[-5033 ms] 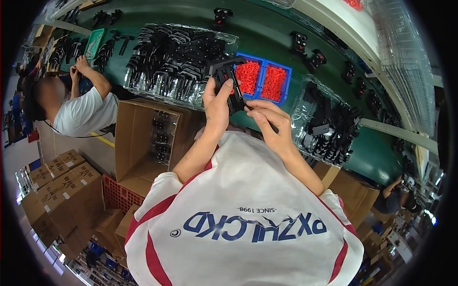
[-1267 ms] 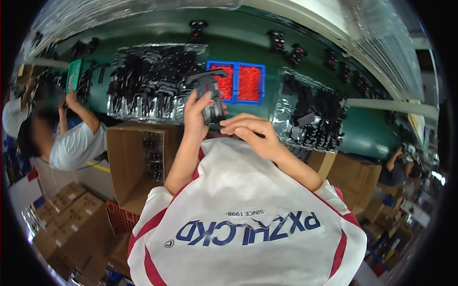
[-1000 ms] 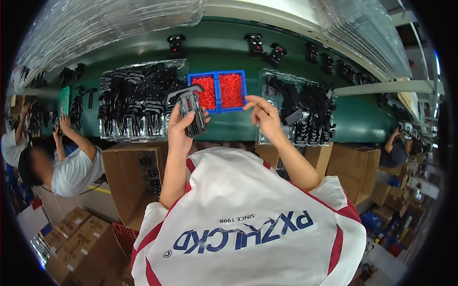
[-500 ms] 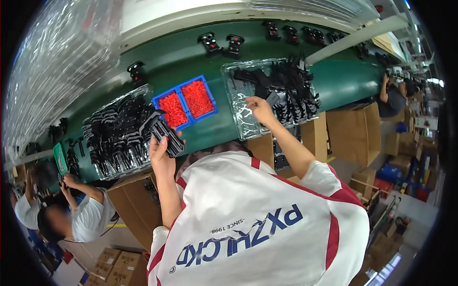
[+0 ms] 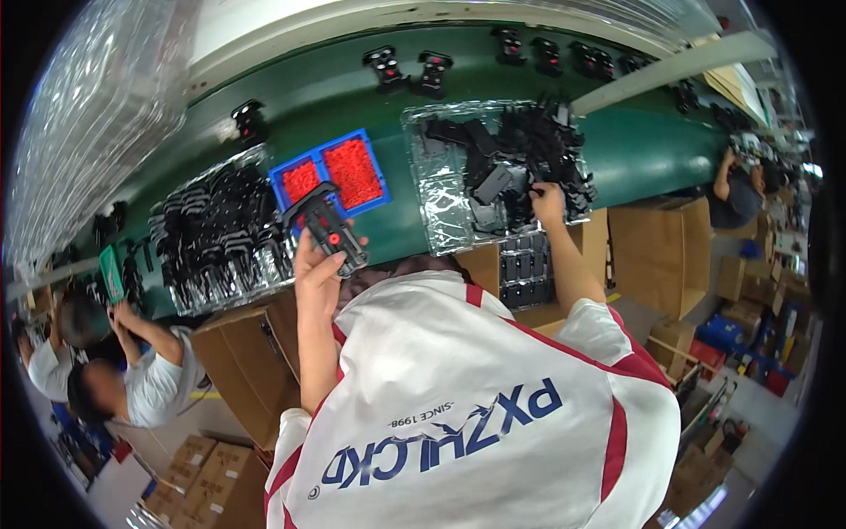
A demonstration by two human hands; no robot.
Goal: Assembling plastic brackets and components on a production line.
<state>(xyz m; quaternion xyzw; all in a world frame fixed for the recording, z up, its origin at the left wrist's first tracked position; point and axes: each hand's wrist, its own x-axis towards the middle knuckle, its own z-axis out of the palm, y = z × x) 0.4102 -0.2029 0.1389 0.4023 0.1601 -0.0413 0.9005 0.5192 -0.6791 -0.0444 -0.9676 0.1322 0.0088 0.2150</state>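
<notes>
My left hand (image 5: 315,269) is closed around a black plastic housing (image 5: 328,231), tilted, with a red round piece on the face turned up. Just beyond it stands a blue two-part bin (image 5: 385,183) of small red pieces (image 5: 352,172); the housing overlaps its near edge. My right hand (image 5: 548,204) reaches into a clear plastic tray (image 5: 436,216) at the right, its fingertips pinched at a black part among loose black plastic parts (image 5: 529,145). Which part they grip is mostly hidden. On the left, another clear tray (image 5: 233,298) holds rows of black housings (image 5: 216,229).
Several black units with red spots (image 5: 385,69) stand along the far side of the green bench (image 5: 308,97). A pale bar (image 5: 674,70) crosses at the right. Open cardboard boxes (image 5: 659,256) sit below the bench edge. Other people (image 5: 145,379) work at both sides.
My right hand has moved right, from the tray's left part to its near right side. The housing in my left hand has turned, so its red piece now shows.
</notes>
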